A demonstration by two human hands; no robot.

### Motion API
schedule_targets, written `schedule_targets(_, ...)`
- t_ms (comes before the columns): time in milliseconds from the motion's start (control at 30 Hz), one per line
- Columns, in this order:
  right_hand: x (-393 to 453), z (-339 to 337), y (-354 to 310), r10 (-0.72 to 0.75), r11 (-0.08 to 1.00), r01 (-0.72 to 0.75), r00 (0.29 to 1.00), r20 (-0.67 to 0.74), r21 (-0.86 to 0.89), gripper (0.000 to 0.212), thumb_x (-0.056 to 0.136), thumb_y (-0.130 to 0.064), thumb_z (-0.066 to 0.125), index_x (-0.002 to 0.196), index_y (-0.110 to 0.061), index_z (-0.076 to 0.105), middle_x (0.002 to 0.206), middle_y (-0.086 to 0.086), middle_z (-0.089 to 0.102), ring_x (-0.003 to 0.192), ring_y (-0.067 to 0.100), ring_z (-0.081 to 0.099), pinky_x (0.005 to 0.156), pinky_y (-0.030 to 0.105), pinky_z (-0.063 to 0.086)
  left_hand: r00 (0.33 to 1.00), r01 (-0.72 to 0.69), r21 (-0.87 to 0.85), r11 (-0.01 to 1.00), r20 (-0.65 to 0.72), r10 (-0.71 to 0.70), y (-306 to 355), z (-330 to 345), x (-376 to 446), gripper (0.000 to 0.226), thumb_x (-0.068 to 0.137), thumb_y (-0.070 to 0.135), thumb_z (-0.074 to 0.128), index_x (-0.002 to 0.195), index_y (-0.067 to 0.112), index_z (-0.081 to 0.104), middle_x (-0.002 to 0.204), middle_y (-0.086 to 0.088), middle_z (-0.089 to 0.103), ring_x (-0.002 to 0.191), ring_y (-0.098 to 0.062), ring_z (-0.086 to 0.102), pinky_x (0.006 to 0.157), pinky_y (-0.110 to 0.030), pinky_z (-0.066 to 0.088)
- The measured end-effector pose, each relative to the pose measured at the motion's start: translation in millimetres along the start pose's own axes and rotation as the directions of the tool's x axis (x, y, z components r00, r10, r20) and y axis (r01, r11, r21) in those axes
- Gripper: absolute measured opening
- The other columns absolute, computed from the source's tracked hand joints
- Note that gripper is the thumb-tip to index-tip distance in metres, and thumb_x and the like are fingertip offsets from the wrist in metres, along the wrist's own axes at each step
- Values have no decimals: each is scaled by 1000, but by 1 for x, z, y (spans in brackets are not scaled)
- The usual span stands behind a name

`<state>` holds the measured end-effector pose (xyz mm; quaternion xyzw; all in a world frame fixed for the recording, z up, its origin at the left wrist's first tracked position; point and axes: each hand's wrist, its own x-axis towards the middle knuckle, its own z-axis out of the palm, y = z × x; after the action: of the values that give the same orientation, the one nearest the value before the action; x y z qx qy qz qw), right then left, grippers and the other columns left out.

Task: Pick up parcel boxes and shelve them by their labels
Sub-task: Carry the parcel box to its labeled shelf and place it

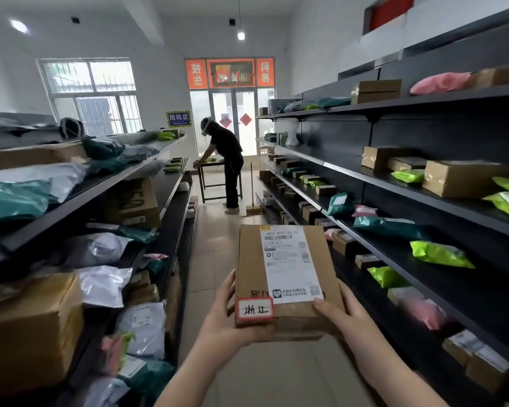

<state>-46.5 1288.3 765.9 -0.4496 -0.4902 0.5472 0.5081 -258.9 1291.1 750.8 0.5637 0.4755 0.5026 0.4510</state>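
Left hand (218,321) and right hand (340,314) both closed around the labelled parcel box (285,277), near edge.

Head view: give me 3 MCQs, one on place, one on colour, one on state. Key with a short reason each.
1. Where is the other person?
A. far end of the aisle
B. beside the left shelf, up close
C. behind the camera

2. Border colour of the handwritten tag on the held box?
A. blue
B. red
C. green

3. How is the box held?
A. one hand
B. resting on a shelf
C. both hands

Key: A, bent over a table by the door; B, red rim shows; C, left hand and right hand each grip a near corner.
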Motion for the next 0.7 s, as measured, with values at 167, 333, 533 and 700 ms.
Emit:
schedule_targets(167,92,-7,-12,-20,999,21,999,27,-32,52,81,-22,66,125,-37,43,114,-8,65,109,17,61,98,38,46,1000,-3,-20,1000,-6,3,-3,-3,86,126,35,19,85,143,33,22,131,-2,54,108,-18,58,53,-19,53)
schedule_targets(333,171,-4,-10,-34,998,35,999,25,-58,46,82,-23,65,121,-38,45,113,-8,66,108,15,61,86,28,49,1000,6,-22,1000,18,-5,-15,-14,161,125,36,21,84,143,36,20,131,-3,55,101,-13,61,54,-20,54)
schedule_targets(533,274,11,4,-24,998,23,1000,-8,-65,59,80,-27,67,133,-34,42,119,-6,64,110,16,61,96,36,48,999,3,-24,1000,52,-2,-38,-45,263,123,40,21,87,142,39,19,134,-1,53,110,-16,58,58,-21,56)
schedule_targets(700,351,34,5,-10,1000,9,999,-39,-21,56,76,-28,68,125,-36,44,115,-6,66,105,15,63,77,25,50,998,-20,-5,1000,65,20,-49,-76,345,113,40,26,88,131,50,24,138,5,48,119,-20,54,64,-26,58)
